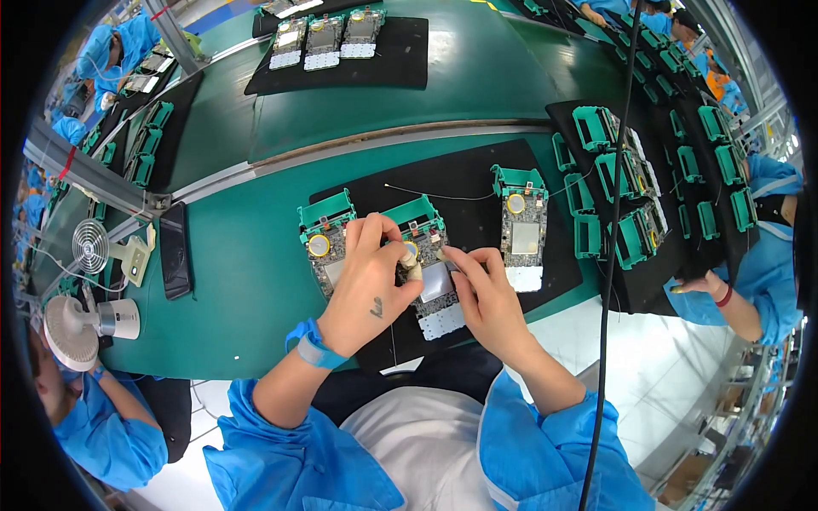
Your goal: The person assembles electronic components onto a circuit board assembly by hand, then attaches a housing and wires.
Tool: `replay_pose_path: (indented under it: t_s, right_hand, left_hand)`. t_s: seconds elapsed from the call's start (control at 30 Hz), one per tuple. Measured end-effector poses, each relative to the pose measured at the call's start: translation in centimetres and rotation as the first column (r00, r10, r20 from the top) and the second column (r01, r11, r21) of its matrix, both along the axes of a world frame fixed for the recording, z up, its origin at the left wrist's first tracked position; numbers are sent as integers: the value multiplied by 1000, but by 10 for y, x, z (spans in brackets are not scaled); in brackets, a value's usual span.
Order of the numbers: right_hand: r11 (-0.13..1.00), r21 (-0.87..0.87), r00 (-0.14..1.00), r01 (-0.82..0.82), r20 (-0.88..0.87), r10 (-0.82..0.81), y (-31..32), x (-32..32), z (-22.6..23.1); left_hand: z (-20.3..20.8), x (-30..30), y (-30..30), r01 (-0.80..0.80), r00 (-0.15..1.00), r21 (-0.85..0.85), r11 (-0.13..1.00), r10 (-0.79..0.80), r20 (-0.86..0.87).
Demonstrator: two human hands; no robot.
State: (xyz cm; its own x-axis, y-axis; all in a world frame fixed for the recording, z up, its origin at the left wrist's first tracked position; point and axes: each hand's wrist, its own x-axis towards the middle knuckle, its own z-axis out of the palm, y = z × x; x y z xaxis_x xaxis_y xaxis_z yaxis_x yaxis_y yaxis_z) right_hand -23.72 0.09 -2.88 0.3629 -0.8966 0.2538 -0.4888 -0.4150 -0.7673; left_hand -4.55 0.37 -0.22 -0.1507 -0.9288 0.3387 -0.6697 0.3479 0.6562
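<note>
A circuit board with a green plastic holder (pixel 412 215) at its top end lies on a black mat in front of me. My left hand (pixel 368 277) is over its left side, thumb and forefinger pinched together beside a round gold part. Pale finger covers show on the fingertips, and whatever is in the pinch is too small to make out. My right hand (pixel 492 300) rests at the board's right edge, its forefinger stretched toward the upper part and its thumb apart from it. A second board (pixel 320 247) is partly behind my left hand. A third board (pixel 522 230) lies to the right, with a thin wire running from its top.
The black mat (pixel 464 230) lies on a green table (pixel 221 341). At left are a phone (pixel 175 251) and two small fans (pixel 72 334). More boards (pixel 324 38) lie beyond a metal rail. Green holders (pixel 630 238) fill the right side. A black cable (pixel 609 255) hangs there. Co-workers sit at both sides.
</note>
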Motion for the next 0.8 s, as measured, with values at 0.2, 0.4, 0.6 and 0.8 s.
replay_pose_path:
  t_s: [0.2,0.4,0.6,0.8]
  right_hand:
    - [987,-162,933,2,-356,-60,1,-5,3]
    - [974,-218,961,-60,-277,-3,7,1,-5]
    - [966,-247,927,-73,-373,-25,9,5,-7]
    - [947,-312,920,-84,-389,-46,4,1,-7]
  left_hand:
    - [-3,-2,0,-45,998,20,999,44,43]
    - [-2,-6,2,-48,998,35,998,47,28]
    - [-4,-4,3,-48,998,29,998,47,35]
    - [-5,-7,1,-50,998,-1,999,50,-24]
